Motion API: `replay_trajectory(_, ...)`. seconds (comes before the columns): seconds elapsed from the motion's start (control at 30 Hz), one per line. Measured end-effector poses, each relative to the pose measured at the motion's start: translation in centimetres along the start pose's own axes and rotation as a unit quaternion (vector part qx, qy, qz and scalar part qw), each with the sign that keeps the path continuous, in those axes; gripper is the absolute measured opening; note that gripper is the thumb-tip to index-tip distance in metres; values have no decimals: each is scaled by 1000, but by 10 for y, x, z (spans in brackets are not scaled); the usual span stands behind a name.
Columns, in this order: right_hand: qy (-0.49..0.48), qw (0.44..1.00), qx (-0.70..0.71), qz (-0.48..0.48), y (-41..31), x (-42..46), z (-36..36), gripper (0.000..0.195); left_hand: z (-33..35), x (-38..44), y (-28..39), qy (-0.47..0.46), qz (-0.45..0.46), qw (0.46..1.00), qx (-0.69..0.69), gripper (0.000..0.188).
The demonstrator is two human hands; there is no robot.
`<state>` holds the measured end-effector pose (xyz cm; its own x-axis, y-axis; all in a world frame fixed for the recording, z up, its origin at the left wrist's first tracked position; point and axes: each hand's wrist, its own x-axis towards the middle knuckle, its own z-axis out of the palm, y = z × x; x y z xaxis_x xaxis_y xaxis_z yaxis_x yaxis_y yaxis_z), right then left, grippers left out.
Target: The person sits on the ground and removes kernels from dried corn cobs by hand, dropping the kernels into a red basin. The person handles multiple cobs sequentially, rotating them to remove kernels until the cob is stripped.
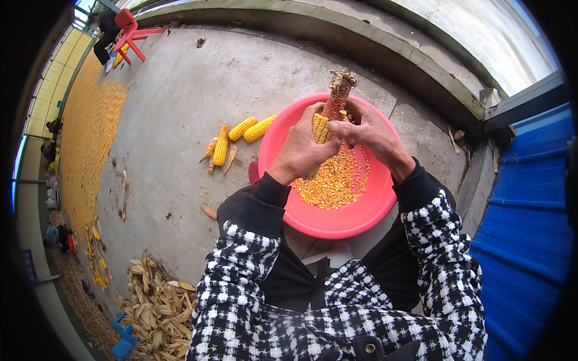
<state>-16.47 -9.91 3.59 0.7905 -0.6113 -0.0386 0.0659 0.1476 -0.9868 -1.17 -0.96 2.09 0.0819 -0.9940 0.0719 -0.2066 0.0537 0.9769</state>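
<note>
Both of my hands are around a partly shelled ear of corn (321, 128), held tilted above a pink plastic basin (332, 229). The ear's upper end is bare reddish cob with a rough, dry stub, and yellow kernels still cover the part between my hands. My left hand (301, 146) wraps the lower part from the left. From the right, my right hand (375, 134) grips it, its thumb pressed on the kernels. Below them, loose corn kernels (332, 185) lie heaped in the basin, which sits between my legs. My fingers hide some of the ear.
Several ears of corn (221, 145) lie on the concrete floor (167, 104) left of the basin. Corn husks (158, 307) are piled at lower left, beside a small blue chair (124, 340). Kernels (90, 149) cover the far-left floor. A person (107, 29) sits near a red chair (130, 34). Blue metal sheeting (524, 225) stands right.
</note>
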Motion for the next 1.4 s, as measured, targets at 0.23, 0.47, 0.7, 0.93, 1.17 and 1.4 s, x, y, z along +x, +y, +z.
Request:
replay_trajectory(0.23,-20,998,51,28,-4,-2,-2,40,-2,0,11,-23,-26,995,-90,82)
replay_trajectory(0.47,-56,993,98,20,-11,-5,-8,32,-13,-6,26,-90,-114,955,-258,48)
replay_trajectory(0.7,-24,993,117,16,-4,1,-2,42,-3,-2,23,15,-84,962,-257,56)
replay_trajectory(0.93,132,980,-113,-100,23,8,21,42,20,4,2,110,-104,921,-358,50)
replay_trajectory(1.17,191,978,-54,-65,29,6,28,41,26,0,2,108,-154,896,-401,49)
replay_trajectory(1.4,150,985,83,21,18,13,14,41,31,0,9,130,-130,934,-307,52)
